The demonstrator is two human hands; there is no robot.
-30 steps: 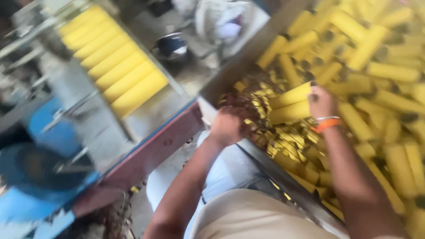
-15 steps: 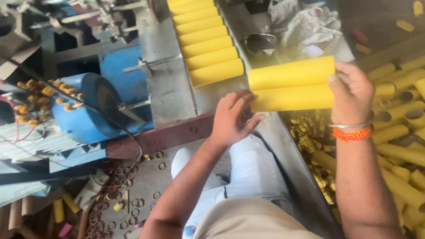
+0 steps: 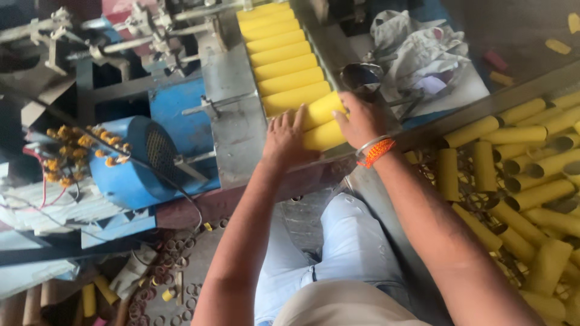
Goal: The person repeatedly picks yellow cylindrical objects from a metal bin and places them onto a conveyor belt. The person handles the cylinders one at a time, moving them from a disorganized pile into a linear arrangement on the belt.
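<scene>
Centre frame: left hand (image 3: 285,137) and right hand (image 3: 360,121) grasp two yellow cardboard tubes (image 3: 323,124) from either end, fingers wrapped on them, at the near end of the tube row (image 3: 279,54) on the machine's metal tray (image 3: 232,102). Loose tubes (image 3: 519,175) lie lower right.

A blue metal motor housing (image 3: 136,163) stood beside the grey steel machine bed (image 3: 232,121); small rings littered the dusty concrete floor (image 3: 181,271).
</scene>
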